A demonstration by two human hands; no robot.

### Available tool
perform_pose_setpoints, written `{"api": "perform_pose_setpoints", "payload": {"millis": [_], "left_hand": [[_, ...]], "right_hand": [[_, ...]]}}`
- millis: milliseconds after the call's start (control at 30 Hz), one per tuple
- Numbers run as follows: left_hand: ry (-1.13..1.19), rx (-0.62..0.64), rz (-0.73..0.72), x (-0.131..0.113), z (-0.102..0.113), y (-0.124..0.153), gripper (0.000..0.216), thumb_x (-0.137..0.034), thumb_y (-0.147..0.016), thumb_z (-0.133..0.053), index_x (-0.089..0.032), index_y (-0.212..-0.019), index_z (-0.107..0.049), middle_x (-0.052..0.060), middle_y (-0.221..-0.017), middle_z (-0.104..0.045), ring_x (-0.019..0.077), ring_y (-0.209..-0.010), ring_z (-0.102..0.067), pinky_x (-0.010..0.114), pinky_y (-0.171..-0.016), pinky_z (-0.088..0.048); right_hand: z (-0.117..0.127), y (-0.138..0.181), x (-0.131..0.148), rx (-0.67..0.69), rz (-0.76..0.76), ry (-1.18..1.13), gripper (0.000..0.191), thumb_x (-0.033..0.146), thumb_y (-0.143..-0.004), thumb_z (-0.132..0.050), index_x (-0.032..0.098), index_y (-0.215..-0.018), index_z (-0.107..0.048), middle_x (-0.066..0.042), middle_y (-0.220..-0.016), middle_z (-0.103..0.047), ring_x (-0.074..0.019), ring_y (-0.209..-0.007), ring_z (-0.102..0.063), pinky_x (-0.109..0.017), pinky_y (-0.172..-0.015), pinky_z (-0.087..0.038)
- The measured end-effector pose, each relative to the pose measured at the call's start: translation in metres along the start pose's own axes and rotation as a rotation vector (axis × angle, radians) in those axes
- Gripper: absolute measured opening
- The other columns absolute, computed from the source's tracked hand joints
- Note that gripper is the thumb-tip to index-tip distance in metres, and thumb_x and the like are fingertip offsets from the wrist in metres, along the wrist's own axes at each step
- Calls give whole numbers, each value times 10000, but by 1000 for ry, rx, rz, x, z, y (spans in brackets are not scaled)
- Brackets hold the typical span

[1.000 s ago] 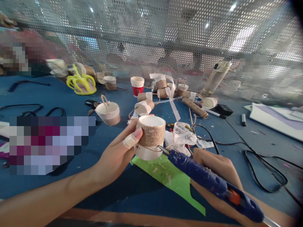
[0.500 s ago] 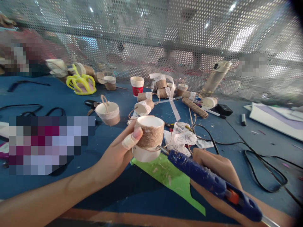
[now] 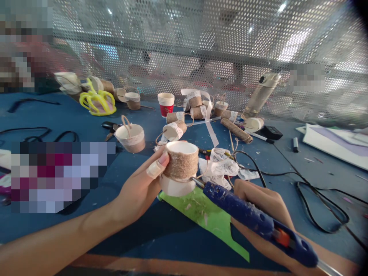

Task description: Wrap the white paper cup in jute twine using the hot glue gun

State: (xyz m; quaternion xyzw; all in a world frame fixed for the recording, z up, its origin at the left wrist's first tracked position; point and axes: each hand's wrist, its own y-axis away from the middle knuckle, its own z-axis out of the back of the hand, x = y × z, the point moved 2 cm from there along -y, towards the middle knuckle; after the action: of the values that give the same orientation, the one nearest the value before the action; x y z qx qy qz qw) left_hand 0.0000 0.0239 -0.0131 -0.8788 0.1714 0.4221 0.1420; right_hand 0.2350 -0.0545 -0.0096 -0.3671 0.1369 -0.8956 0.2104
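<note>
A partly wrapped cup (image 3: pixel 180 171), open end up, is clasped by the left hand (image 3: pixel 143 188) above a green sheet (image 3: pixel 205 214). The right hand (image 3: pixel 264 197) grips a blue glue gun (image 3: pixel 240 211), nozzle (image 3: pixel 198 182) at the twine's (image 3: pixel 185 163) lower edge; a steady cup and thin glue line should help.

"What carried it all, seen from my remote station?"

"A blue table (image 3: pixel 63 117). I saw a brown strip (image 3: pixel 138 265) along its near edge at six o'clock, and a green sheet (image 3: pixel 207 219) toward five."

"And round the dial?"

"I had a handled bucket (image 3: pixel 131 142) at nine, a yellow looped piece (image 3: pixel 105 113) at ten, a red cup (image 3: pixel 166 111) at eleven, a twine roll (image 3: pixel 236 130) and pale sheets (image 3: pixel 316 142) around three, black cable (image 3: pixel 298 188) at four."
</note>
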Motion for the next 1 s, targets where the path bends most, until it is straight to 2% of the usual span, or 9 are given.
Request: {"api": "perform_pose_setpoints", "payload": {"millis": [233,467,633,1000], "left_hand": [[-1,-7,-7,-1,-2,-1,346,-356,-982,-624,-205,-1274,-730,66,-1316,-731,306,-1431,-475,440,-1230,-297],[1,-38,10,-3,-5,-2,297,-411,-920,-694,-245,-1148,-787,61,-1265,-758,323,-1380,-537,460,-1192,-369],[-10,-52,-4,-2,-3,0,221,-408,-909,-713,-263,-1034,-824,30,-1233,-770,301,-1417,-498,428,-1214,-336],[-34,-77,35,-2,-5,-2,427,-351,-980,-634,-216,-1384,-660,51,-1377,-704,292,-1482,-409,434,-1254,-255]], "right_hand": [[1,1,-1,-10,20,22,343,29,-742,-563,259,-750,-308,72,-644,-379,-104,-509,-365,-242,-464,-312],[3,-2,0,-40,-8,18,344,47,-772,-590,260,-747,-320,60,-626,-418,-123,-505,-402,-259,-452,-335],[2,-2,1,-59,-14,12,356,44,-764,-606,263,-744,-326,58,-613,-428,-131,-489,-404,-271,-431,-324],[2,0,1,4,-1,9,355,64,-757,-582,260,-748,-286,59,-636,-374,-117,-501,-344,-269,-436,-297]]}}
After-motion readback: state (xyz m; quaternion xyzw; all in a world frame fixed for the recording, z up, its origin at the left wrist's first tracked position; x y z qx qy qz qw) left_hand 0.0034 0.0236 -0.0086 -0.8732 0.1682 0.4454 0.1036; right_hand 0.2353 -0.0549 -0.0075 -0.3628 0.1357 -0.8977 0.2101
